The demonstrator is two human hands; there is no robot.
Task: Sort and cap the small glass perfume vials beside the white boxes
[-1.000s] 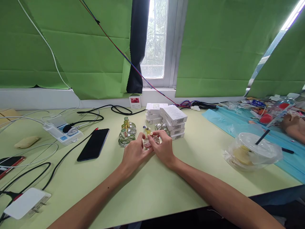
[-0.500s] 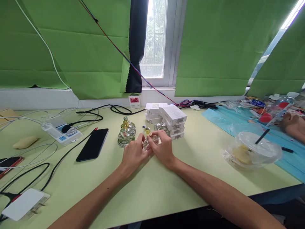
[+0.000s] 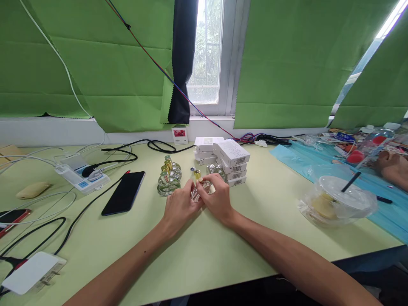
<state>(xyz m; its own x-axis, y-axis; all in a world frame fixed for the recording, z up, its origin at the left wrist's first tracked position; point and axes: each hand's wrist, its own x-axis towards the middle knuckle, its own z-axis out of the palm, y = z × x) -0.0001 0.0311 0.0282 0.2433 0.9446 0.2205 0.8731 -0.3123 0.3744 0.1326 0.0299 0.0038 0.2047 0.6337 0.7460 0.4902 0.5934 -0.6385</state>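
Between my two hands is a clear glass perfume bottle (image 3: pixel 195 194) with a small pale top. My left hand (image 3: pixel 181 206) closes on its left side, and my right hand (image 3: pixel 219 199) grips it from the right with thumb and fingers. Part of the glass is covered by the fingers. Just behind it show a gold cap (image 3: pixel 197 174) and a silver cap (image 3: pixel 192 170); what lies below them is mostly hidden. To the left, several capped perfume bottles (image 3: pixel 168 187) stand in a row. Another glass bottle (image 3: pixel 213 169) is behind my right hand, beside stacked white boxes (image 3: pixel 235 154).
A black phone (image 3: pixel 123 194) and a power strip (image 3: pixel 84 175) with cables lie on the left, near a white charger (image 3: pixel 33 272). On the right sits a lidded plastic cup (image 3: pixel 333 199) with a straw. Beyond it, a person's hand (image 3: pixel 392 170) is over a blue sheet (image 3: pixel 296 159).
My hands stay in nearly the same place around the bottle. The bottle seems slightly turned; otherwise the view has shifted only a little.
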